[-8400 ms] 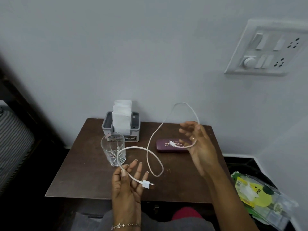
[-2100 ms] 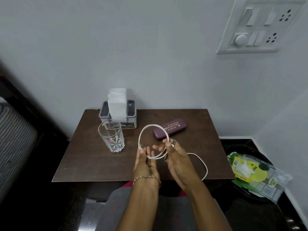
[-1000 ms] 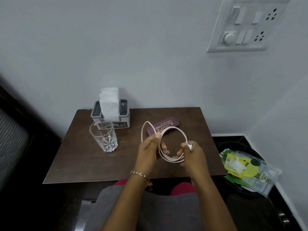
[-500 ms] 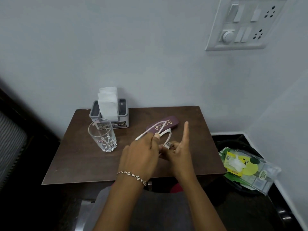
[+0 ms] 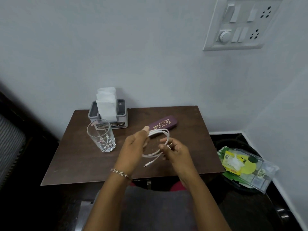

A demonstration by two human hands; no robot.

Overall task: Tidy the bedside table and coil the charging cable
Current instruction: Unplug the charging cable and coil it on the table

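A glass [image 5: 101, 137] stands on the left of the desk [image 5: 78, 157]. Above the desk's middle, the left hand [image 5: 133, 147] pinches one side of the coiled white cable [image 5: 159, 132], thumb on top. The right hand [image 5: 176, 151] grips the opposite side with curled fingers, a loose plug end dangling between them.

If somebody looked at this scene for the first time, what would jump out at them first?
The left hand and right hand hold a white cable gathered into loops above the middle of the brown table, with one plug end dangling below. Behind the loops lies a maroon glasses case, and to the left a clear glass stands in front of a tissue holder.
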